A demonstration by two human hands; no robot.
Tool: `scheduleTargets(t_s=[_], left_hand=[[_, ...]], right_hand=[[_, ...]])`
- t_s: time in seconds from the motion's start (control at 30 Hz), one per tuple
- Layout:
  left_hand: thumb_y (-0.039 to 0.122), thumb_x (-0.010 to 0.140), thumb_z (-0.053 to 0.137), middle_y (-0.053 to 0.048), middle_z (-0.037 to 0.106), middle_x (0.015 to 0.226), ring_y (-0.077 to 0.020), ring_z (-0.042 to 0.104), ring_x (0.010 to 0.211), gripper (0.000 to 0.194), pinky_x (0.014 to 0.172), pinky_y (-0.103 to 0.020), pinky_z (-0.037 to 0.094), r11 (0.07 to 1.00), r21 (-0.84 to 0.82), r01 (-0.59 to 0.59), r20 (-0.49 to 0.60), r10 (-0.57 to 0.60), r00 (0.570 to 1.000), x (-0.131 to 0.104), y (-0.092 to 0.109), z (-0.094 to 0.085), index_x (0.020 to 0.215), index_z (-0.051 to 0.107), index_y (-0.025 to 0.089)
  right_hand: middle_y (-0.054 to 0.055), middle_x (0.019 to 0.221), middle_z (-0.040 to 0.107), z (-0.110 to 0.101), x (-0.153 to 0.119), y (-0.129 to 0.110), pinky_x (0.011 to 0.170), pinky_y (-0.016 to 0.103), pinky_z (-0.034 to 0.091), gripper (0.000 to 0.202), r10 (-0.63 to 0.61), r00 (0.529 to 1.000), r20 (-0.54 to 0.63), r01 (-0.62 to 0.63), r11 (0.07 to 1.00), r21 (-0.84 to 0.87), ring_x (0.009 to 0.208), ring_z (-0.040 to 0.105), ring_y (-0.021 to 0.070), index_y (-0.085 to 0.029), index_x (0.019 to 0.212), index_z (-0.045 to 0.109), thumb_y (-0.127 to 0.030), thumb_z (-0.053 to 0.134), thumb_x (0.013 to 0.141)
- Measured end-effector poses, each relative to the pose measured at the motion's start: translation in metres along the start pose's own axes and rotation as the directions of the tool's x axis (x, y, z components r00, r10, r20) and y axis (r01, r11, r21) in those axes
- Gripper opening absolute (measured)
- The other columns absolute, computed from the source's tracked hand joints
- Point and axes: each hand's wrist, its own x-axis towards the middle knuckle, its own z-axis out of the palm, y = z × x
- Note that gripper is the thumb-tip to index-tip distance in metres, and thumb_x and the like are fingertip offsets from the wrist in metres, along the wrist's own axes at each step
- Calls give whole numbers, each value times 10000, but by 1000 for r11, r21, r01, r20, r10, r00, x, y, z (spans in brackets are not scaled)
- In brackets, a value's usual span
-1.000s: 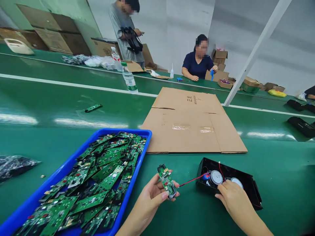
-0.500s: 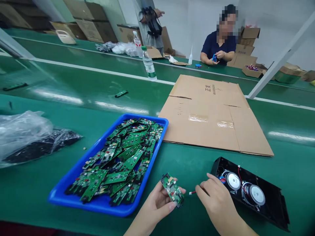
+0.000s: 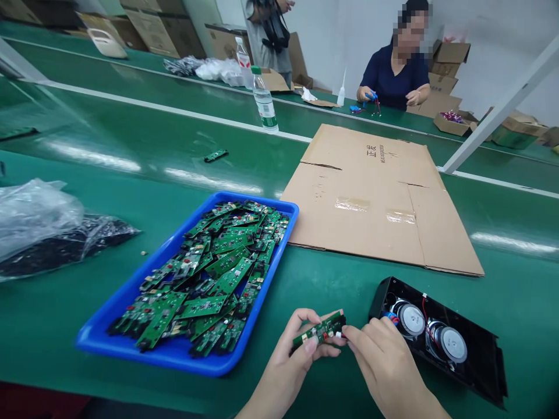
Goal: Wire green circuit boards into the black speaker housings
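Tray (image 3: 98, 337), ten o'clock, holds boards (image 3: 192, 306); case (image 3: 483, 364), three o'clock, speakers (image 3: 411, 320) — left hand (image 3: 289, 356) pinching circuit board (image 3: 321, 330), right hand (image 3: 382, 355) plug (image 3: 339, 334).

A narrow green circuit board (image 3: 323, 330), dotted with small pale, black and red parts, lies slantwise in the left hand (image 3: 290, 355). A small white plug (image 3: 339, 334) is at the right hand's (image 3: 386, 358) fingertips, by the board's near end; whether it is seated is unclear. Right of that hand, an open black box (image 3: 478, 362) shows two round, silvery speakers (image 3: 453, 344).
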Motion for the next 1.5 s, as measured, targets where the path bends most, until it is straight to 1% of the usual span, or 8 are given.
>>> scheduleTargets(t_s=[0.13, 0.27, 0.43, 0.83, 1.03, 1.23, 1.4, 1.5], left_hand=[[341, 827, 586, -35, 691, 973, -175, 673, 768, 144, 724, -295, 538, 996, -78, -52, 52, 56, 997, 5, -16, -7, 922, 570, 234], [347, 847, 552, -73, 523, 1320, -247, 582, 1083, 363, 899, -321, 495, 996, 3, -90, 87, 89, 992, 3, -24, -11, 1205, 551, 283], [347, 842, 558, -115, 579, 1249, -286, 477, 1207, 407, 1011, -387, 402, 995, 62, -84, 173, 72, 982, 3, -27, -12, 1236, 546, 247], [383, 834, 556, -103, 541, 1290, -282, 460, 1219, 416, 1007, -365, 399, 987, -12, -163, 261, 160, 952, 8, -35, -7, 1232, 546, 263], [359, 870, 496, -66, 554, 1278, -284, 547, 1129, 337, 952, -379, 459, 975, -113, -190, 230, 212, 950, 12, -39, -5, 1180, 594, 274], [341, 843, 559, -41, 563, 1270, -245, 578, 1096, 293, 958, -307, 456, 987, 30, -156, 196, 147, 970, 7, -27, 0, 1120, 637, 288], [350, 821, 589, -31, 613, 1205, -207, 616, 1033, 263, 862, -216, 501, 990, 4, -138, 148, 136, 980, 7, -30, -4, 1063, 670, 287], [372, 822, 579, -43, 620, 1200, -217, 612, 1041, 273, 880, -254, 501, 983, 79, -165, 148, 152, 977, 7, -29, -9, 1067, 667, 292]], right_hand=[[10, 642, 477, 2, 2, -5, 550, 270, 265, 187, 58, 996, -62, -54, 996, 69, 581, 397, 117, -119, 915, 574, -111, 390, 947], [2, 623, 469, 10, 1, -10, 589, 276, 282, 125, 110, 978, -180, -96, 992, 82, 583, 380, 111, -125, 834, 556, -81, 462, 904], [-3, 597, 479, 17, 1, -13, 582, 276, 288, 150, 114, 964, -240, -108, 993, 37, 558, 381, 109, -136, 783, 557, -82, 469, 892], [2, 593, 461, 19, 1, -14, 584, 277, 283, 150, 104, 957, -271, -111, 994, -10, 575, 358, 114, -127, 809, 544, -80, 438, 904], [-1, 609, 453, 25, -2, -14, 591, 280, 290, 140, 106, 955, -276, -100, 994, 34, 578, 350, 113, -115, 846, 536, -74, 421, 914], [3, 600, 450, 25, 0, -13, 578, 281, 281, 139, 69, 954, -291, -74, 997, -5, 568, 354, 112, -105, 803, 525, -44, 439, 893], [11, 637, 494, 23, 2, -12, 585, 280, 281, 168, 77, 965, -252, -73, 997, 23, 568, 376, 110, -113, 808, 529, -39, 414, 905], [14, 636, 493, 25, 1, -12, 578, 278, 272, 165, 76, 962, -263, -68, 997, 38, 564, 364, 113, -109, 807, 531, -23, 420, 893]])
